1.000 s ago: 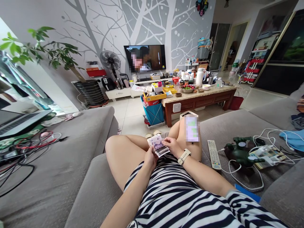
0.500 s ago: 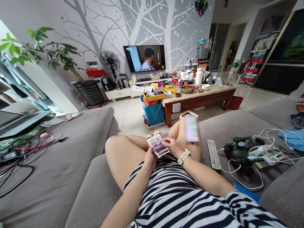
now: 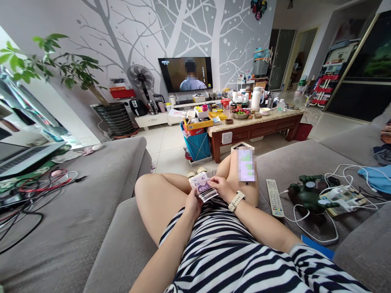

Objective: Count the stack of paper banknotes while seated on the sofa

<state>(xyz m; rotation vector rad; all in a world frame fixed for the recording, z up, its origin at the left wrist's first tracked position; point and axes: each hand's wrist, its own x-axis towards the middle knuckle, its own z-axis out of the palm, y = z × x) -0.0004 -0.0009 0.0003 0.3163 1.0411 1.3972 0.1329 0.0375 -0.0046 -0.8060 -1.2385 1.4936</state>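
Note:
A fanned stack of purple-and-white banknotes is held over my lap, between my crossed legs. My left hand grips the stack from its lower left side, the thumb at its edge. With its fingers pinched at the upper right of the notes is my right hand, which wears a pale watch on the wrist. On my right leg rests a phone with a blurred-out screen. The lower ends of the notes show as several layered edges.
To the right on the grey sofa lie a white remote control, a dark green figure-shaped object and white cables with a power strip. Dark cables and a laptop are at left. Ahead stands a crowded coffee table.
The hands and the banknotes stay practically where they were. On the television the picture has changed to a person seen in the middle of the screen.

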